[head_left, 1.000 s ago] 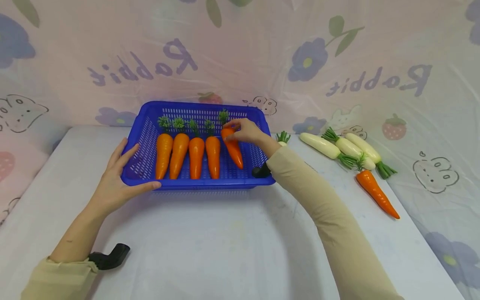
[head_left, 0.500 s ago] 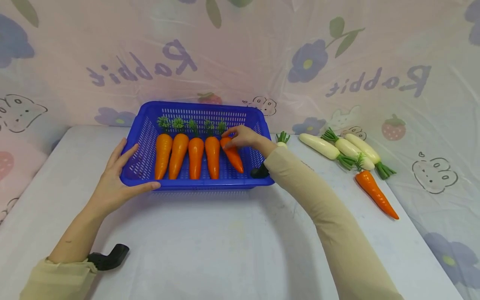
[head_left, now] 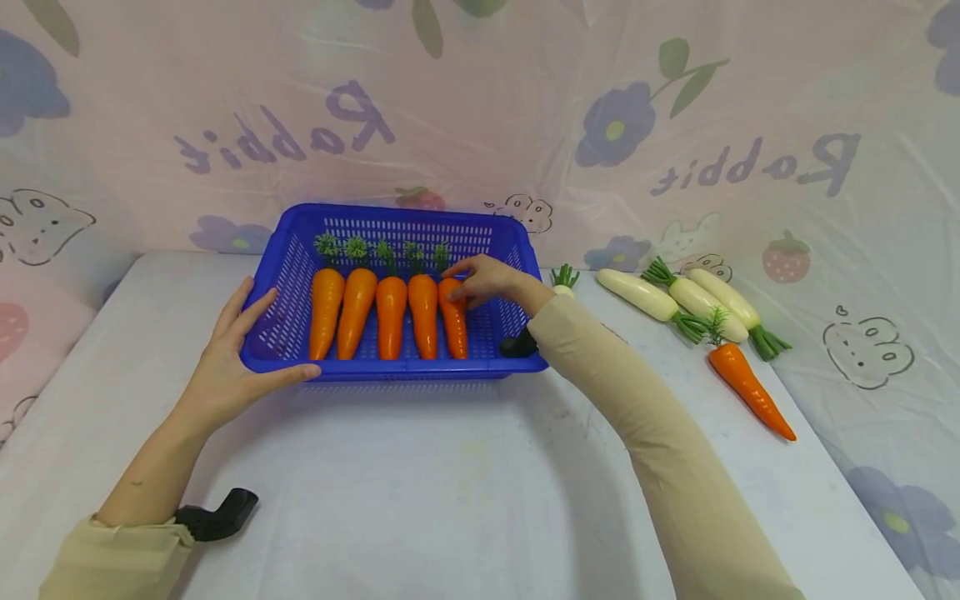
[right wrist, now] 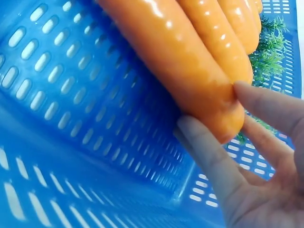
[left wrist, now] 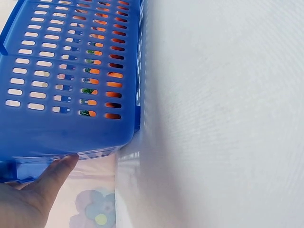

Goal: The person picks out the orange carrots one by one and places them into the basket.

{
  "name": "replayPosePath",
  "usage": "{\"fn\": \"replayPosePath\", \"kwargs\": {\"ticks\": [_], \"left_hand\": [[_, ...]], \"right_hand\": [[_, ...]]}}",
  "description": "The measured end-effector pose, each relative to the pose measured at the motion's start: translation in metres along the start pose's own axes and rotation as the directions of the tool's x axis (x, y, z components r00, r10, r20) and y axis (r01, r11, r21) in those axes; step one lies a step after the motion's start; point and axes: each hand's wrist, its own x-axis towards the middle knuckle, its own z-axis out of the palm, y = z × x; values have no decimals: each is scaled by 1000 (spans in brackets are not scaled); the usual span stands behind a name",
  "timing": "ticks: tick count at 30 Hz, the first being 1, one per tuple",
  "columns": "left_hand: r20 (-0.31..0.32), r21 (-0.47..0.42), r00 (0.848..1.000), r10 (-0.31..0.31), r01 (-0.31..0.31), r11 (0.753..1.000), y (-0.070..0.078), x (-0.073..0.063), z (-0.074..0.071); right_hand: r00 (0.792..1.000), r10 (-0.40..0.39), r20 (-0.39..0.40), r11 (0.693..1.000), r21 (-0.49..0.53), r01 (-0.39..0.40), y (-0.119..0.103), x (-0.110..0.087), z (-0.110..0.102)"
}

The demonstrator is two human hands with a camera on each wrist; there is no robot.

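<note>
A blue perforated plastic basket [head_left: 405, 367] stands on the white table. A row of several orange carrots [head_left: 390, 317] with green tops lies inside, tips toward the front. My right hand [head_left: 486, 282] reaches in from the right and pinches the thick top end of the rightmost carrot [head_left: 454, 329]. In the right wrist view, thumb and fingers lie on both sides of that carrot [right wrist: 190, 71], which touches its neighbour. My left hand [head_left: 225, 367] rests at the basket's front left corner, fingers spread and nearly straight, thumb along the front rim.
At the right of the table lie several white radishes [head_left: 705, 300] with green stems and a loose carrot [head_left: 750, 392]. Another radish [head_left: 564, 279] is mostly hidden behind the right sleeve. A printed curtain [head_left: 480, 125] hangs close behind the basket.
The rightmost carrot, held in my right hand, has swung from slanting to nearly straight and shifted left and forward against the row. My left hand has stayed at the corner.
</note>
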Motion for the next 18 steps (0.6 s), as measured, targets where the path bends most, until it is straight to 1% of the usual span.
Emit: {"fn": "replayPosePath", "kwargs": {"ticks": [4, 7, 11, 15, 18], "left_hand": [[-1, 5, 1000, 4, -4, 1000, 0, 0, 0], [-2, 10, 1000, 5, -5, 1000, 0, 1, 1], [-2, 12, 1000, 8, -8, 1000, -1, 0, 1], [1, 10, 1000, 6, -6, 1000, -1, -1, 1], [3, 10, 1000, 4, -4, 1000, 0, -1, 1]], "right_hand": [[1000, -4, 4, 1000, 15, 4, 1, 0, 0], [1000, 1, 22, 1000, 24, -1, -1, 0, -1], [999, -19, 33, 1000, -20, 19, -7, -6, -4], [997, -79, -5, 993, -93, 78, -14, -13, -12], [991, -125, -41, 988, -94, 121, -16, -19, -19]]}}
